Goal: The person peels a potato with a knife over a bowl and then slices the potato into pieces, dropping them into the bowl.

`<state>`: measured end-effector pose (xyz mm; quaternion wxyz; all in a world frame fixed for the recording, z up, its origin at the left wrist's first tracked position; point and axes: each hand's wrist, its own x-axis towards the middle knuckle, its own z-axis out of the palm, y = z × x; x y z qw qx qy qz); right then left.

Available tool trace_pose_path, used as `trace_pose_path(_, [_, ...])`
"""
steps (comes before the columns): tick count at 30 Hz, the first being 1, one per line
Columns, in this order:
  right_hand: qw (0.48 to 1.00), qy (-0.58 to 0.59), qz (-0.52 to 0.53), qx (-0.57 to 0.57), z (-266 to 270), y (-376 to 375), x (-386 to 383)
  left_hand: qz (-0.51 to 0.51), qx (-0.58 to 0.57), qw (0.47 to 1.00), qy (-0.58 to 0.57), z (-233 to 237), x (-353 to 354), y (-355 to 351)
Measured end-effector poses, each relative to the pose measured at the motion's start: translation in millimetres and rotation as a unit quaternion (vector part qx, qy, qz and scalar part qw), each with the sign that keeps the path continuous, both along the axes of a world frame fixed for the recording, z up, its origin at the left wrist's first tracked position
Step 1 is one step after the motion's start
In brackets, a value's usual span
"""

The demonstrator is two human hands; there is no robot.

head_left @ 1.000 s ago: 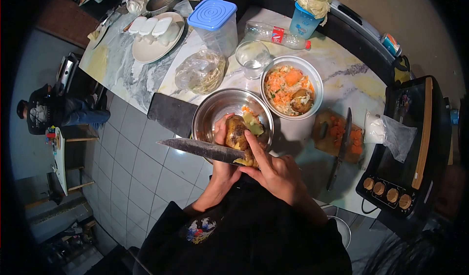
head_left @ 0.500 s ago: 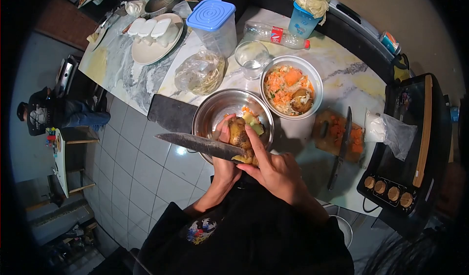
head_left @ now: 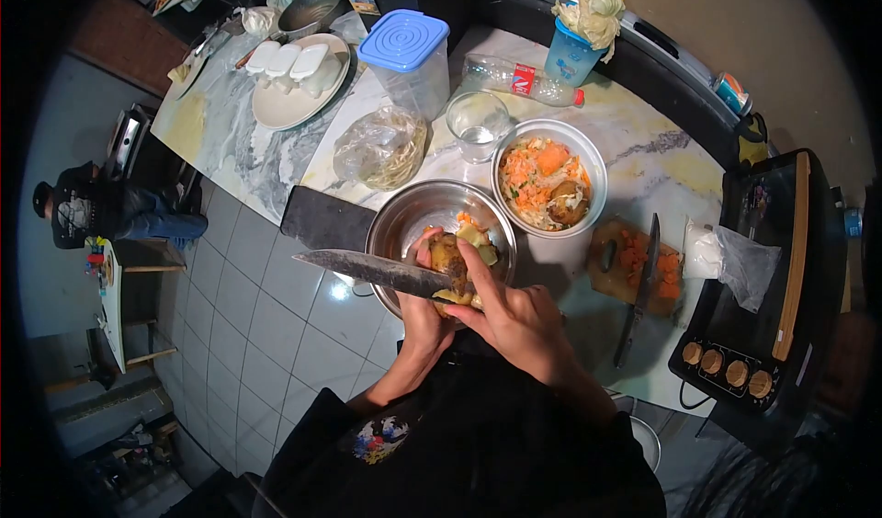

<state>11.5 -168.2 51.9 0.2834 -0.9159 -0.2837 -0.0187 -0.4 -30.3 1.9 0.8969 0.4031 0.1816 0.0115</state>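
Observation:
A brown-skinned potato (head_left: 447, 253) is gripped in my left hand (head_left: 423, 320), over the near side of a steel bowl (head_left: 381, 228). My right hand (head_left: 525, 327) is closed on a large knife (head_left: 372, 272), its dark blade pointing left and lying across the lower part of the potato. My right fingers also touch the potato, and the knife's handle is hidden by the hand. Inside the steel bowl are peelings (head_left: 476, 236) and small orange bits.
Right of the steel bowl stands a white bowl (head_left: 599, 187) of shredded vegetables with another potato (head_left: 570, 204). A second knife (head_left: 643, 288) lies across a cutting board (head_left: 602, 284) with orange pieces. Behind are a glass (head_left: 476, 118), a bottle (head_left: 496, 72) and a blue-lidded container (head_left: 404, 40). A person (head_left: 101, 205) is far left.
The camera view has tilted a little, so the counter things sit slightly lower. Both hands keep their hold, and the knife stays against the potato with hardly any shift.

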Motion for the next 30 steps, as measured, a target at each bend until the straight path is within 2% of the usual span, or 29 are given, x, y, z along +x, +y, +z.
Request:
trace_pose_path(4, [0.999, -0.038, 0.004, -0.004, 1.7, 7.1, 4.6, 0.019, 0.048, 0.998, 0.02, -4.4, 1.0, 4.1])
trace_pose_path(6, [0.999, -0.039, 0.004, -0.021, 0.1, 7.4, 2.6, 0.022, 0.034, 0.999, 0.019, -2.6, 1.7, 9.4])
trace_pose_path(9, [1.0, -0.014, 0.006, 0.011, -3.1, 6.4, 5.1, 0.005, 0.042, 0.999, 0.023, 3.1, 2.1, 12.2])
trace_pose_path(11, [1.0, -0.007, 0.007, 0.019, 0.9, 9.1, 7.7, 0.021, -0.005, 1.0, 0.01, 0.8, 1.0, 4.9])
trace_pose_path(15, [1.0, -0.017, 0.016, 0.014, 8.1, 7.3, 14.3, 0.0, 0.012, 1.0, 0.004, 3.8, 1.9, 7.7])
trace_pose_path(17, [0.998, 0.01, 0.027, 0.051, 0.0, 4.6, 12.6, -0.007, 0.002, 1.0, 0.005, 3.2, 2.4, 10.6])
trace_pose_path(20, [0.998, 0.045, 0.029, 0.043, -4.8, 1.8, 10.9, -0.02, 0.002, 1.0, 0.003, 2.2, 0.7, 9.9])
trace_pose_path(23, [0.999, 0.027, 0.019, 0.002, 4.6, 6.3, 16.6, -0.021, 0.021, 1.0, -0.008, 1.1, -1.4, 6.6])
trace_pose_path(25, [0.999, 0.022, 0.024, 0.022, 3.0, 5.3, 16.2, -0.013, 0.031, 0.999, -0.016, 1.4, -1.9, 7.0])
trace_pose_path(28, [0.998, 0.041, 0.036, 0.044, -4.8, -2.7, 13.1, -0.031, 0.0, 0.999, -0.013, 1.5, 0.1, 13.9])
trace_pose_path(30, [0.996, 0.067, 0.04, 0.043, -4.8, -5.7, 12.8, -0.089, -0.015, 0.995, -0.051, -3.7, 0.6, 18.1])
